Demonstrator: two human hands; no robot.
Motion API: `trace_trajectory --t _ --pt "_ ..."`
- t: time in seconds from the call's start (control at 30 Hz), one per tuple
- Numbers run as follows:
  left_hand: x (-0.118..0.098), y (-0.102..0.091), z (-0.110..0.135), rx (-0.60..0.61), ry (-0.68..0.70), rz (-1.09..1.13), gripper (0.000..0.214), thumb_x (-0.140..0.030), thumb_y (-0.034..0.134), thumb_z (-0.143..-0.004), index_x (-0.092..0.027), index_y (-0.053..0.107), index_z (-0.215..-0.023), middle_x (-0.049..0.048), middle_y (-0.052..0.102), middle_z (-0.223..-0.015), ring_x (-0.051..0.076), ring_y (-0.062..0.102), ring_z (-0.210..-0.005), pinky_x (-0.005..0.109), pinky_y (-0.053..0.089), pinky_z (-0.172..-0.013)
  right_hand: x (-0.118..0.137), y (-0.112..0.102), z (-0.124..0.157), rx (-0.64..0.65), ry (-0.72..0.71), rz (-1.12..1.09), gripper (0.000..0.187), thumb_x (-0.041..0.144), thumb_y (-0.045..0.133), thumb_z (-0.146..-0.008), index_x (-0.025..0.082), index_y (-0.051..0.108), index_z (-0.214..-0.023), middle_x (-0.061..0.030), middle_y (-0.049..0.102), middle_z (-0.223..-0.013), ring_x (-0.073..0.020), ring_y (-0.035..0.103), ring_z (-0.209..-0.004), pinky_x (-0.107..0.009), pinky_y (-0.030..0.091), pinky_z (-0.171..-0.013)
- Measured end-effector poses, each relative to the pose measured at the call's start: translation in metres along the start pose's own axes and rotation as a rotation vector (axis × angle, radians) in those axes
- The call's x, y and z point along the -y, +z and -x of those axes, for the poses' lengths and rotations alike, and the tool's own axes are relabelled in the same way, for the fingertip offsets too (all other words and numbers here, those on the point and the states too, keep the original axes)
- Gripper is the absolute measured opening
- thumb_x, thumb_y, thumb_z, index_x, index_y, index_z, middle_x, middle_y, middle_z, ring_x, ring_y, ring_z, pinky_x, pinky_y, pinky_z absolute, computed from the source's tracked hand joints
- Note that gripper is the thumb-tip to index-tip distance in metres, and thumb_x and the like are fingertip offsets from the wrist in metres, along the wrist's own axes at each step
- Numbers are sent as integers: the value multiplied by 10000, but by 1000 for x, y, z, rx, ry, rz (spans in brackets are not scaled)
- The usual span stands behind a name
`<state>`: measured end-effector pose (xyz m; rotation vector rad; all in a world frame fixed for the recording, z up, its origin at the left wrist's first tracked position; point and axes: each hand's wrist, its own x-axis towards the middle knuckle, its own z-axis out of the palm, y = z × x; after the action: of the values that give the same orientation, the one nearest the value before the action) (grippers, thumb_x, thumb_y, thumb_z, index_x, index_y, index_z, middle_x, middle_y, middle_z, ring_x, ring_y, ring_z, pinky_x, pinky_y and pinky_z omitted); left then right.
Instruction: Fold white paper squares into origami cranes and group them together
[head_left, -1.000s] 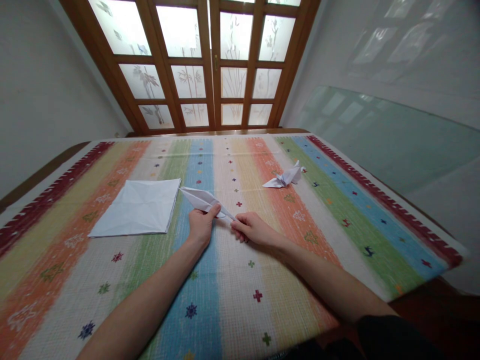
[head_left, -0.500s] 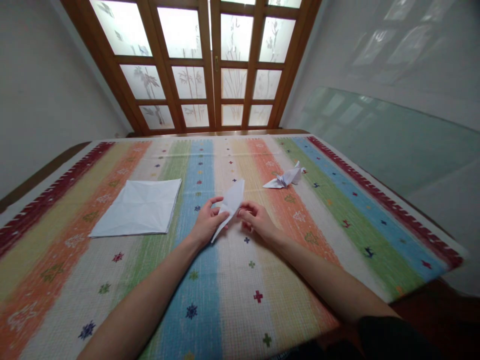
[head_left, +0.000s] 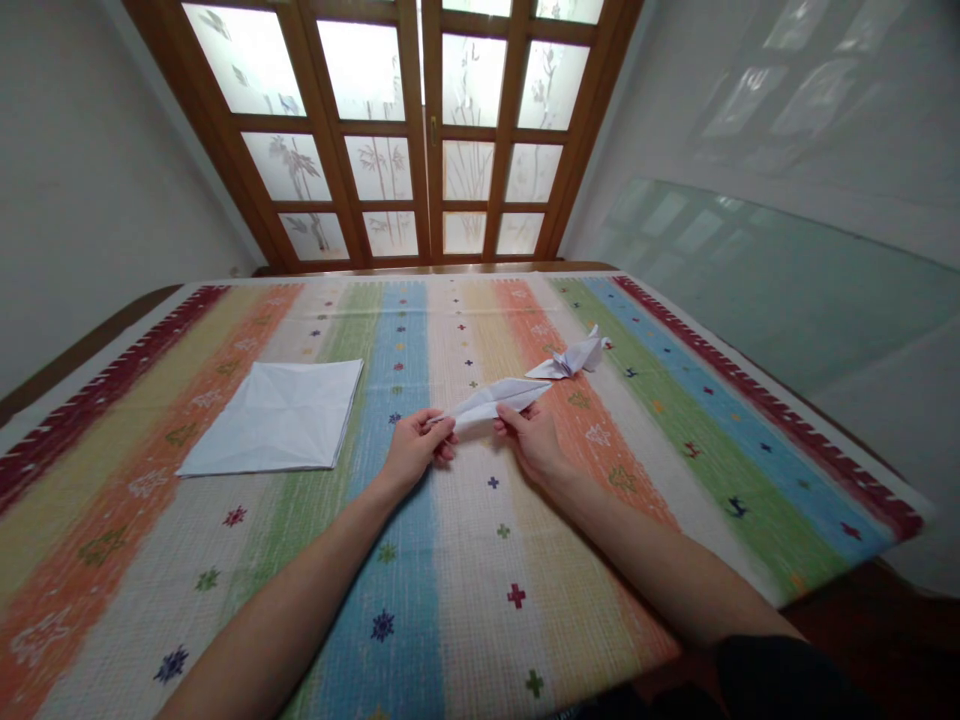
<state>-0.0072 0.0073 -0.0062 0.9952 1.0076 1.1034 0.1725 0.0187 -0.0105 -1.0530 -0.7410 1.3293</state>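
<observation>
A long, narrow folded piece of white paper [head_left: 496, 400] lies nearly level just above the striped tablecloth [head_left: 465, 560], its far tip pointing right. My left hand [head_left: 415, 450] pinches its near left tip between thumb and fingers. My right hand [head_left: 531, 438] grips its middle from below with closed fingers. Both forearms reach in from the near edge of the table.
A stack of square white paper sheets [head_left: 276, 417] lies to the left of my hands. A finished white paper crane [head_left: 573, 356] sits on the orange stripe, just beyond the held paper. Wooden-framed frosted glass doors [head_left: 420, 130] stand behind the table.
The folded paper has been turned round between my hands: it pointed far left, then stood up, and now points right. My hands have shifted slightly away from me.
</observation>
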Motion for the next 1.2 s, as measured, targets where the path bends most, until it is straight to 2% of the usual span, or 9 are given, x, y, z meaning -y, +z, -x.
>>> trace_trajectory --t 0.17,0.33,0.4,0.57,0.73,0.87,0.97,1.1,1.2 --pt "7 17 10 54 54 302 593 -379 829 -610 -194 611 -1130 78 685 -1059 140 668 -768 231 505 -628 0 2 6 97 35 -114 230 302 814 -582 200 678 -736 -4 701 -713 -128 638 -617 -235 532 -546" --pt "15 29 15 11 113 123 287 -387 771 -684 -144 694 -816 40 695 -749 133 621 -665 245 478 -636 -9 10 23 251 77 -39 226 334 812 -622 214 701 -778 5 695 -731 -136 634 -647 -255 517 -563" --pt "15 28 12 -61 107 141 322 -442 761 -677 -142 644 -669 15 642 -617 127 586 -579 260 480 -614 -13 12 28 305 90 14 227 355 795 -645 205 706 -790 -4 693 -724 -137 624 -634 -261 507 -557" --pt "12 19 3 -228 148 260 368 -484 744 -667 -159 613 -783 2 646 -685 127 584 -599 253 470 -608 -13 10 26 401 -74 232 251 238 791 -608 202 700 -839 -6 694 -763 -139 615 -662 -275 514 -624" --pt "11 12 1 -340 241 61 296 -436 689 -721 -161 579 -729 -38 550 -622 91 482 -550 209 378 -536 -7 3 12 295 -97 158 253 183 715 -630 224 662 -874 -19 697 -897 -147 644 -764 -301 535 -706" --pt "9 12 6 -296 257 -128 300 -398 683 -717 -167 516 -623 -57 475 -553 75 414 -507 203 327 -500 -6 3 14 332 -4 111 258 301 733 -673 216 649 -902 -23 685 -894 -141 640 -737 -275 527 -636" --pt "5 15 9 -233 234 -132 327 -394 722 -670 -178 482 -617 -70 462 -526 69 406 -474 196 328 -481 -8 6 20 363 -12 167 302 324 770 -646 206 634 -889 19 641 -732 -112 593 -621 -238 486 -570" --pt "4 16 10 -146 162 -17 350 -401 731 -664 -200 497 -830 -73 547 -534 87 458 -440 194 343 -463 -6 8 23 375 -52 180 377 290 758 -651 230 575 -975 76 577 -613 -96 530 -525 -221 432 -520" --pt "4 16 9 -147 224 -4 328 -368 690 -711 -213 528 -950 -67 587 -578 94 485 -471 194 360 -487 -3 6 21 364 -109 182 356 273 728 -669 250 567 -986 84 554 -610 -95 496 -514 -212 391 -498"
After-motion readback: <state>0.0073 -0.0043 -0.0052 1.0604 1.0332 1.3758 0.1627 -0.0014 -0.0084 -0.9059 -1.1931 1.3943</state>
